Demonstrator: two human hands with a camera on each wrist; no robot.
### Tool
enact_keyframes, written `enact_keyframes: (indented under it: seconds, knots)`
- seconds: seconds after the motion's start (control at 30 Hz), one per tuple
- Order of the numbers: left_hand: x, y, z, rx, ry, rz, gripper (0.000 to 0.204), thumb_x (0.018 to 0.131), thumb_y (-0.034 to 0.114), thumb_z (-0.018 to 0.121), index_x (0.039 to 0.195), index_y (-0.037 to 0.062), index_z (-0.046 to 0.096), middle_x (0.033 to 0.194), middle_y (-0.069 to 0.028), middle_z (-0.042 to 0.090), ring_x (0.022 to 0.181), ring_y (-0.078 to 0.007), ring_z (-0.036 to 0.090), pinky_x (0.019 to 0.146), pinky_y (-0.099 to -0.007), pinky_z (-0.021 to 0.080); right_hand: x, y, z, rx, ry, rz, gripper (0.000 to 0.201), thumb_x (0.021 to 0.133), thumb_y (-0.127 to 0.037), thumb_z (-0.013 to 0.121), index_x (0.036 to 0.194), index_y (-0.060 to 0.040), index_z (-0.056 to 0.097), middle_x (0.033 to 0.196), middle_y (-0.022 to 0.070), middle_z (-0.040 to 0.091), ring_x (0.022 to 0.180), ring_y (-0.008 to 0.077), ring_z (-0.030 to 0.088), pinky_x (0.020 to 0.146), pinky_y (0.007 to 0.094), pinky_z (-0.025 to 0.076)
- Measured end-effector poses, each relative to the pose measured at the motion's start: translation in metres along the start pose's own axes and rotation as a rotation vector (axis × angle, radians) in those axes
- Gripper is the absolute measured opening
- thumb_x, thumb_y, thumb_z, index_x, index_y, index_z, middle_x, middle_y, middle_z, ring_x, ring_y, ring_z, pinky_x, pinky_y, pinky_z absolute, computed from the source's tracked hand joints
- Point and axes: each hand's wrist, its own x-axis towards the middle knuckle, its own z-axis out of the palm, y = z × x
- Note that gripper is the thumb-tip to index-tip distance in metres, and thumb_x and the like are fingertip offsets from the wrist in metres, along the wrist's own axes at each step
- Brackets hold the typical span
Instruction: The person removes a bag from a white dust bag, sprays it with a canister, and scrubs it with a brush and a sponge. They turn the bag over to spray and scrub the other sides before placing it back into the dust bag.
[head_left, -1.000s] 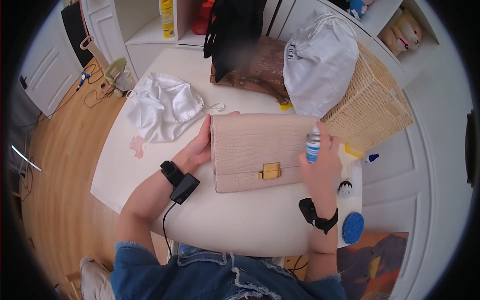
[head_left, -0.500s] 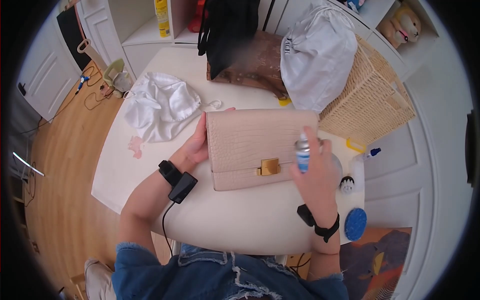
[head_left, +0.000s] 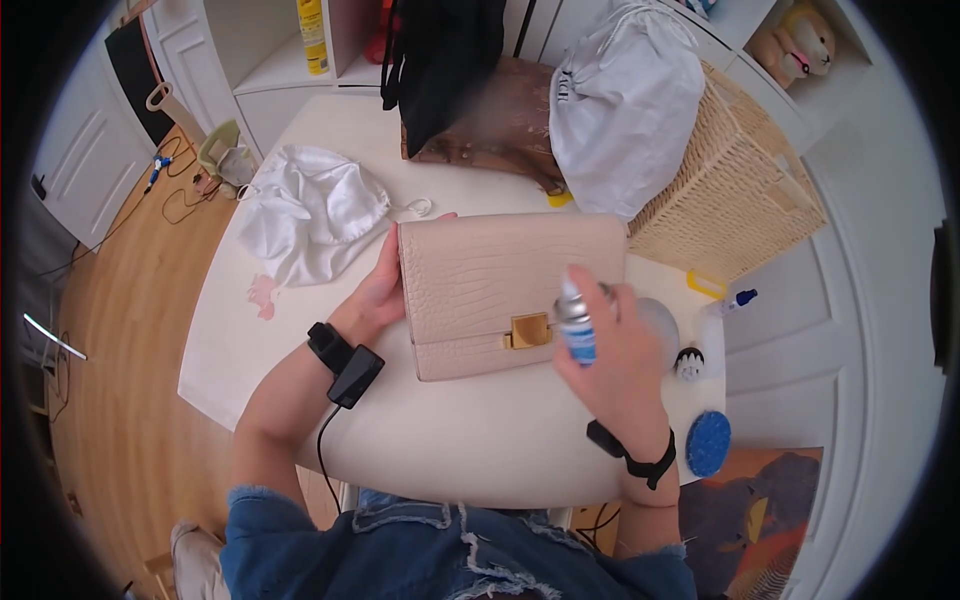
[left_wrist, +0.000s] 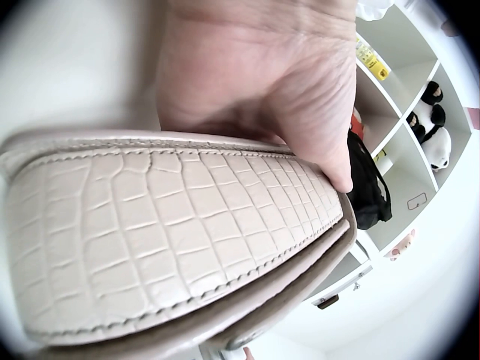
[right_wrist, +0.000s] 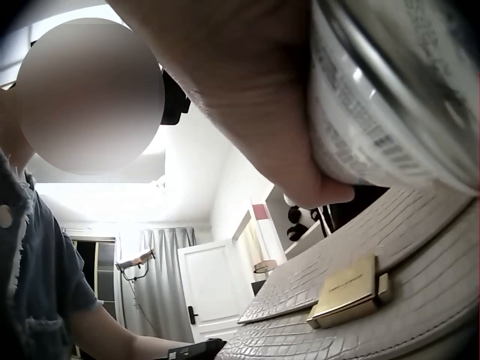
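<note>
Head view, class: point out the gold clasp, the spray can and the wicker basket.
Gold clasp (head_left: 528,331): head view, its square plate.
Spray can (head_left: 579,340): head view, its label.
Wicker basket (head_left: 715,205): head view, its woven side.

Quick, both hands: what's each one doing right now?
Left hand: holding the pale pink bag at its left side, fingers partly hidden behind it.
Right hand: closed around the spray can.

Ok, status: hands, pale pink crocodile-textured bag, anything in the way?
Left hand holds bag at left side. Right hand grips blue-and-white metal spray can over bag. Flap down, rectangular gold clasp visible. Nothing seen between can and bag.
</note>
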Motion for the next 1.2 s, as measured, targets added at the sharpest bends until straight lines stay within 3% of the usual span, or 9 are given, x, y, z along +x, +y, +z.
enact_keyframes:
  seconds: [0.13, 0.3, 0.43, 0.5, 0.63, 0.7, 0.9, 1.03, 1.2]
  knots:
    - [0.0, 0.002, 0.004, 0.017, 0.06, -0.014, 0.076, 0.095, 0.064, 0.022, 0.15, 0.0125, 0.023, 0.152, -0.0066, 0.029, 0.138, -0.0211, 0.031, 0.115, -0.0381, 0.027, -0.005, 0.005, 0.008, -0.017, 0.001, -0.05, 0.072, 0.07, -0.013, 0.07, 0.136, -0.0197, 0.045, 0.105, 0.0171, 0.05, 0.076, 0.0346, 0.062, 0.062, 0.0401, 0.052]
    - [0.0, 0.001, 0.003, 0.046, 0.021, 0.008, 0.075, 0.095, 0.064, 0.02, 0.15, 0.0123, 0.023, 0.152, -0.0066, 0.029, 0.138, -0.0212, 0.031, 0.115, -0.038, 0.027, -0.016, 0.039, 0.016, -0.244, 0.1, 0.214, 0.07, 0.07, -0.016, 0.07, 0.136, -0.0178, 0.045, 0.107, 0.0195, 0.049, 0.08, 0.0341, 0.06, 0.063, 0.0389, 0.052]
    - [0.0, 0.001, 0.008, 0.026, 0.082, -0.01, 0.074, 0.096, 0.064, 0.018, 0.149, 0.0122, 0.024, 0.152, -0.0067, 0.029, 0.138, -0.0211, 0.031, 0.115, -0.0379, 0.027, -0.046, 0.032, 0.029, -0.244, 0.011, 0.048, 0.072, 0.071, -0.018, 0.069, 0.138, -0.0184, 0.044, 0.109, 0.0205, 0.049, 0.081, 0.0323, 0.06, 0.061, 0.0381, 0.052]
    - [0.0, 0.0, 0.007, 0.011, 0.075, -0.014, 0.074, 0.096, 0.064, 0.018, 0.149, 0.0123, 0.025, 0.152, -0.0066, 0.03, 0.138, -0.0211, 0.031, 0.115, -0.0379, 0.027, -0.055, 0.015, 0.033, -0.092, -0.204, -0.178, 0.072, 0.071, -0.018, 0.069, 0.139, -0.0187, 0.044, 0.113, 0.0217, 0.049, 0.08, 0.0322, 0.06, 0.061, 0.0387, 0.052]
    - [0.0, 0.0, -0.001, -0.041, -0.001, -0.026, 0.074, 0.096, 0.064, 0.019, 0.149, 0.0123, 0.025, 0.152, -0.0065, 0.03, 0.138, -0.0208, 0.032, 0.114, -0.0377, 0.027, -0.04, 0.024, 0.024, -0.142, -0.112, -0.072, 0.069, 0.071, -0.018, 0.069, 0.137, -0.019, 0.047, 0.114, 0.0213, 0.05, 0.082, 0.033, 0.061, 0.06, 0.0391, 0.052]
    - [0.0, -0.001, 0.002, -0.027, 0.041, -0.018, 0.074, 0.096, 0.064, 0.019, 0.149, 0.0123, 0.026, 0.152, -0.0067, 0.03, 0.138, -0.021, 0.032, 0.114, -0.0378, 0.027, -0.029, 0.039, 0.02, -0.206, 0.05, 0.189, 0.07, 0.069, -0.019, 0.07, 0.136, -0.0186, 0.047, 0.114, 0.0205, 0.05, 0.085, 0.0351, 0.061, 0.063, 0.0418, 0.052]
    - [0.002, -0.001, 0.004, -0.024, 0.057, -0.017, 0.074, 0.096, 0.063, 0.019, 0.149, 0.0123, 0.027, 0.151, -0.007, 0.032, 0.137, -0.0214, 0.034, 0.114, -0.0378, 0.028, -0.037, 0.024, 0.013, 0.12, -0.13, 0.014, 0.076, 0.07, -0.018, 0.072, 0.139, -0.0098, 0.04, 0.122, 0.0224, 0.048, 0.096, 0.0403, 0.059, 0.078, 0.0464, 0.052]
    - [0.001, 0.0, 0.005, -0.009, 0.061, -0.014, 0.073, 0.097, 0.062, 0.019, 0.148, 0.0116, 0.028, 0.151, -0.0071, 0.033, 0.137, -0.0217, 0.034, 0.113, -0.0382, 0.029, 0.007, 0.092, -0.003, 0.151, 0.586, 0.245, 0.079, 0.073, -0.018, 0.074, 0.138, 0.0028, 0.033, 0.137, 0.0221, 0.042, 0.117, 0.0375, 0.052, 0.101, 0.0414, 0.039]
    - [0.002, 0.001, 0.015, -0.035, 0.165, -0.032, 0.073, 0.097, 0.062, 0.019, 0.149, 0.0113, 0.027, 0.151, -0.0075, 0.031, 0.138, -0.0226, 0.032, 0.114, -0.0388, 0.026, 0.038, 0.192, 0.001, 0.29, 0.586, 0.59, 0.073, 0.076, -0.015, 0.076, 0.134, 0.0019, 0.035, 0.127, 0.0208, 0.048, 0.118, 0.0334, 0.049, 0.1, 0.039, 0.037]
